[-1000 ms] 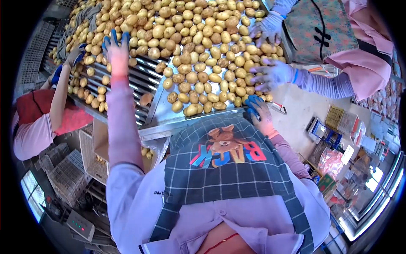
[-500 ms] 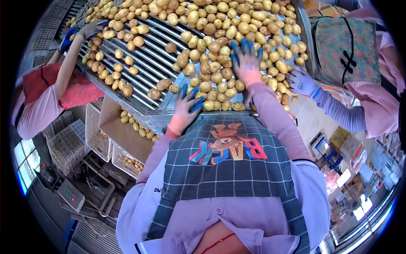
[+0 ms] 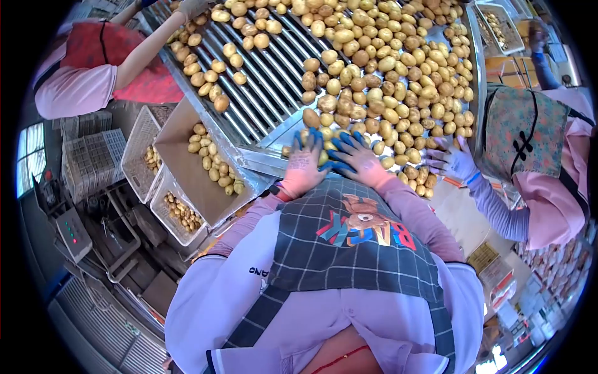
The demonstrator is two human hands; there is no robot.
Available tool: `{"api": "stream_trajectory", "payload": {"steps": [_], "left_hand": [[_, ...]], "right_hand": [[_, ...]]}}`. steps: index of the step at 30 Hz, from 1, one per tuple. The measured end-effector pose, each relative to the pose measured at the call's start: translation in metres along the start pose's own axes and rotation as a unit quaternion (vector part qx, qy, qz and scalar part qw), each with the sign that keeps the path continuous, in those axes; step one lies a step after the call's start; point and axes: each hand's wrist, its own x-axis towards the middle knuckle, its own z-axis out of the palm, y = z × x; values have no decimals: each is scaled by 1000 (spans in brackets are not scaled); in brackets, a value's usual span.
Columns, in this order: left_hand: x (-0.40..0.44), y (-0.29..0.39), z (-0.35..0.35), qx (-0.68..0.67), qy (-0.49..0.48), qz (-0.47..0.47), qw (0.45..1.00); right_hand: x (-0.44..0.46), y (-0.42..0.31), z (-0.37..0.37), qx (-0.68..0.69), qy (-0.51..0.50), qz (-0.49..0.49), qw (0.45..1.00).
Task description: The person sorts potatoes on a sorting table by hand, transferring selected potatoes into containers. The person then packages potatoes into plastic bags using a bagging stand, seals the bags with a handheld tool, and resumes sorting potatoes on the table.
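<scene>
Many potatoes (image 3: 389,68) lie on a metal sorting table, beside a slatted roller section (image 3: 249,81). My left hand (image 3: 305,161), in a glove with blue fingertips, rests at the table's near edge with its fingers spread over a few potatoes. Close beside it, my right hand (image 3: 360,161) wears the same kind of glove; its fingers are apart and reach over potatoes at the same edge. Neither hand is wrapped round a potato.
At the right, a co-worker's gloved hand (image 3: 453,161) is by the potatoes. Another co-worker's arm (image 3: 149,56) reaches over the rollers at upper left. A chute box (image 3: 180,149) and white crates (image 3: 163,215) with potatoes stand at the left.
My left hand went from far over the rollers to the near edge. My right hand reached into the potatoes, then came back beside it. The view has shifted, showing more of the chute box.
</scene>
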Motion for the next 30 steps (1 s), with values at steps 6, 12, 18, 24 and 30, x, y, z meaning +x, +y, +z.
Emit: {"api": "stream_trajectory", "payload": {"steps": [6,12,18,24,30], "left_hand": [[20,-28,-49,-224,151,-119,955],[74,-18,-26,-107,62,-52,991],[77,-70,-10,-860,-41,-59,505],[29,-66,-64,-952,-79,20,296],[2,-117,-61,-931,93,-14,353]], "right_hand": [[-66,27,-9,23,37,115,992],[-63,26,14,-20,114,162,980],[-62,23,14,-15,131,188,973],[-55,28,19,13,134,220,966],[-54,30,21,17,129,219,967]]}}
